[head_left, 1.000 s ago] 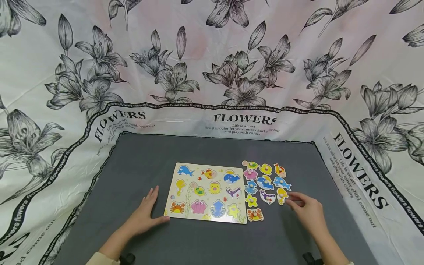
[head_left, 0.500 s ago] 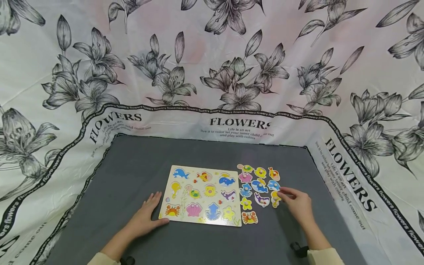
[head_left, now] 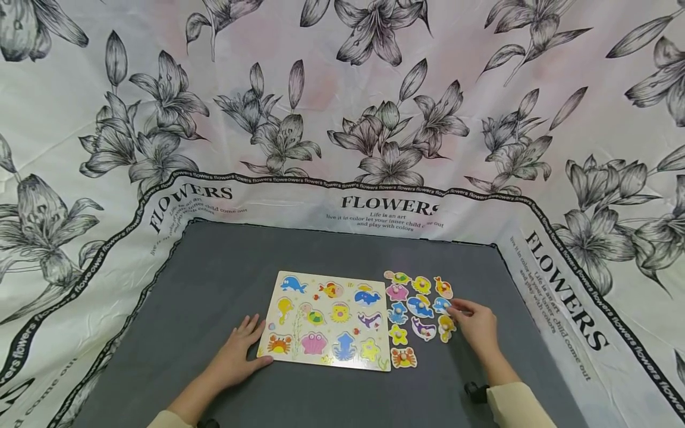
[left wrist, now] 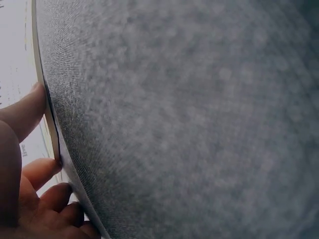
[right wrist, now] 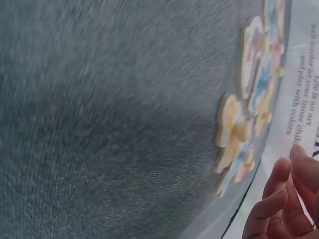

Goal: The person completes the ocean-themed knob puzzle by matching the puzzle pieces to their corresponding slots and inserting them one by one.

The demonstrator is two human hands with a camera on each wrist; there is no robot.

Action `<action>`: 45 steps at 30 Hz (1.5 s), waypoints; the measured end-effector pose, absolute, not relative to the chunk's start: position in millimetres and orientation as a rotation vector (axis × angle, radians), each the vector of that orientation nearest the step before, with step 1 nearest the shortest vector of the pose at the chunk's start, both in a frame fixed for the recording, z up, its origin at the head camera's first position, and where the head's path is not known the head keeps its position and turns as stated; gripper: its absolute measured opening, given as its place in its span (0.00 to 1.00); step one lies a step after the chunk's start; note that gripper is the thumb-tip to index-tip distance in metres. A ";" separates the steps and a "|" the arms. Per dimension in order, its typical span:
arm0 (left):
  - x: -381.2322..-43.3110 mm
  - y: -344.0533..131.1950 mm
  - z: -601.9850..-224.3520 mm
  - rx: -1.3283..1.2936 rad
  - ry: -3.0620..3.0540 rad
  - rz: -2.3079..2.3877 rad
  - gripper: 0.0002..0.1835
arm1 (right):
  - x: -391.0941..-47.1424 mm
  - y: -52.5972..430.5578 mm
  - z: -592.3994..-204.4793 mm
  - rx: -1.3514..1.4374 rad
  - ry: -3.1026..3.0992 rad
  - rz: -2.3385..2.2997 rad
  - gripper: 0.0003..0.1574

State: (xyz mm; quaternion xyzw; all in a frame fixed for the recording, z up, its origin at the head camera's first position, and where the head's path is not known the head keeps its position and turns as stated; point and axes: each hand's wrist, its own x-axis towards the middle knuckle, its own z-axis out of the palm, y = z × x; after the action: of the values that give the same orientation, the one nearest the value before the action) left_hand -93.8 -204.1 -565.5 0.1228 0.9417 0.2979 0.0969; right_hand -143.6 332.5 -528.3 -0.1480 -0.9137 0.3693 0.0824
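Note:
A cream puzzle board [head_left: 294, 358] with printed sea animals lies on the grey tabletop. At its lower left corner, my left hand [head_left: 235, 353] rests with fingers spread; in the left wrist view, the thumb [left wrist: 30, 107] touches the board's edge [left wrist: 37, 55]. To the right, my right hand [head_left: 476, 326] has its fingertips at the blue dolphin piece [head_left: 441, 305], covering part of it. The yellow seahorse piece [head_left: 446, 328] lies just below. In the right wrist view, the thumb and fingers of the right hand [right wrist: 286, 204] are lightly bent, with nothing seen between them.
Several knobbed pieces lie right of the board, including a crab [head_left: 404, 357], a yellow star [head_left: 398, 334], a purple whale [head_left: 424, 329], a pink shell [head_left: 397, 292] and a turtle [head_left: 398, 277]. A flower-printed cloth [head_left: 299, 205] borders the tabletop.
My right hand has moved from beside the seahorse piece up to the dolphin piece, now partly covering it. The left hand stays at the board's corner. The head view has shifted slightly.

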 end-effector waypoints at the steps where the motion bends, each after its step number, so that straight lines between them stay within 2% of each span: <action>1: -93.9 -204.2 -565.1 0.362 2.786 0.882 0.49 | -145.0 333.8 -530.8 -0.446 -2.729 1.099 0.20; 21: -91.8 -200.1 -571.6 0.286 2.760 0.888 0.51 | -175.9 340.3 -546.7 -0.505 -2.841 1.049 0.20; 37: -92.7 -199.3 -571.8 0.294 2.776 0.864 0.50 | -170.9 341.9 -558.0 -0.526 -2.825 1.079 0.17; 45: -93.0 -200.3 -567.5 0.304 2.769 0.854 0.50 | -172.4 337.8 -543.1 -0.489 -2.787 1.005 0.17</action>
State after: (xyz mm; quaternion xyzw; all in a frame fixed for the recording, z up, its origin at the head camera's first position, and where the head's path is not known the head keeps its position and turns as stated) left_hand -93.0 -200.3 -567.5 0.1037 0.9442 0.2912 0.1137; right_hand -172.4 337.8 -543.1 -0.1625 -0.9259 0.3339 0.0696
